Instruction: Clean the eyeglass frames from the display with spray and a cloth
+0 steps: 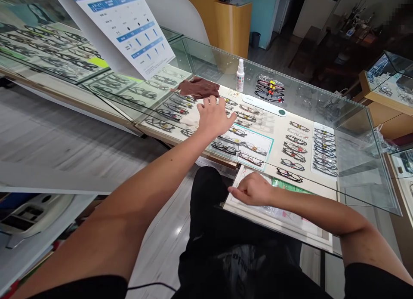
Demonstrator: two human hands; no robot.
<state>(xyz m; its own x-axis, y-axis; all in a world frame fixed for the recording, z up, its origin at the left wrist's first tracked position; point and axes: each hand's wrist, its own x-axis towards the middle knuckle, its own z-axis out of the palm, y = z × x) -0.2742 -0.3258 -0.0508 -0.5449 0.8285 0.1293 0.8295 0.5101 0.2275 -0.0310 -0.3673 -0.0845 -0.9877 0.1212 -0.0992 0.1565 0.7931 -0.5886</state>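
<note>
Left hand (pixel 214 115): clock centre, over eyeglasses (pixel 225 149)
Cloth (pixel 198 88): eleven o'clock, just beside
Spray bottle (pixel 240 80): one o'clock
Sign (pixel 132 30): between ten and eleven
Drawer (pixel 284 223): five o'clock, right hand (pixel 253 189) above

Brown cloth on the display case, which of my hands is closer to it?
Your left: the left hand is by the near edge of the brown cloth; the right hand is farther back, over the open drawer.

One camera, worn on the person's head — it faces forward and steeply down. The wearer's torso (pixel 238 251) lies at the lower edge, close to the lens; left hand (pixel 215 117) and right hand (pixel 253 189) sit at mid-range. The glass display case (pixel 274 159) slants across the view — the wooden counter (pixel 232 28) stands farther off, above.
</note>
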